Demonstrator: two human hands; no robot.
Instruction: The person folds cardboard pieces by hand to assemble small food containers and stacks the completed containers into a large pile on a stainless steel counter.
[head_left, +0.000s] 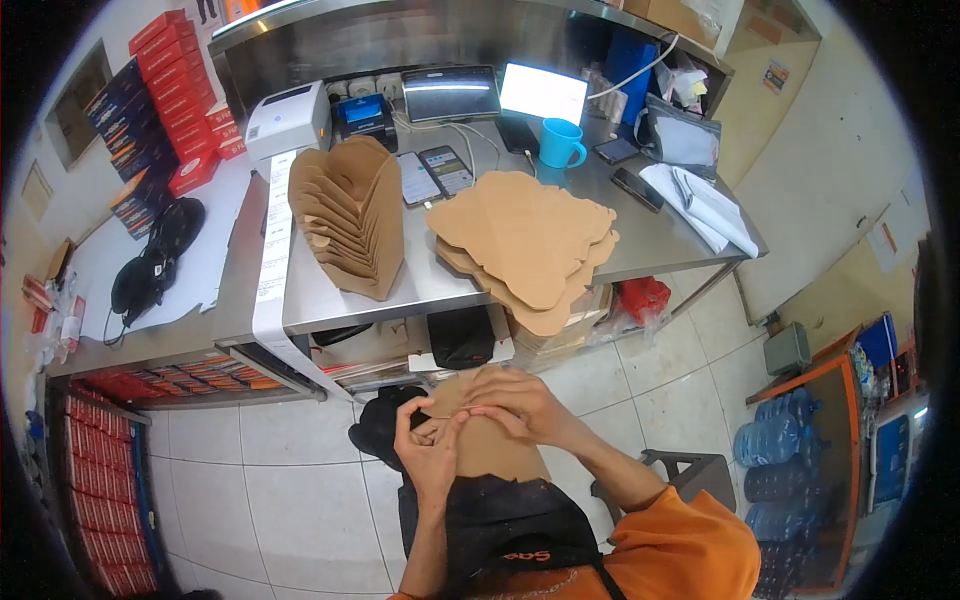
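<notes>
Over my lap I hold a brown cardboard blank [497, 455], its lower part lying against my black apron. My left hand [432, 440] pinches its upper edge between thumb and fingers. Close beside it, my right hand [510, 402] has its fingers closed on the same edge, where the cardboard appears folded. On the metal table ahead, a stack of flat cardboard blanks [530, 235] juts over the front edge. Left of it stands a nested row of folded cardboard trays [350, 225].
A white label printer [288, 120], a blue mug [561, 143], phones [440, 172] and two lit screens [543, 97] sit along the table's back. A paper strip [272, 270] hangs off the left end. A grey stool [690, 475] and water bottles [780, 440] are at right.
</notes>
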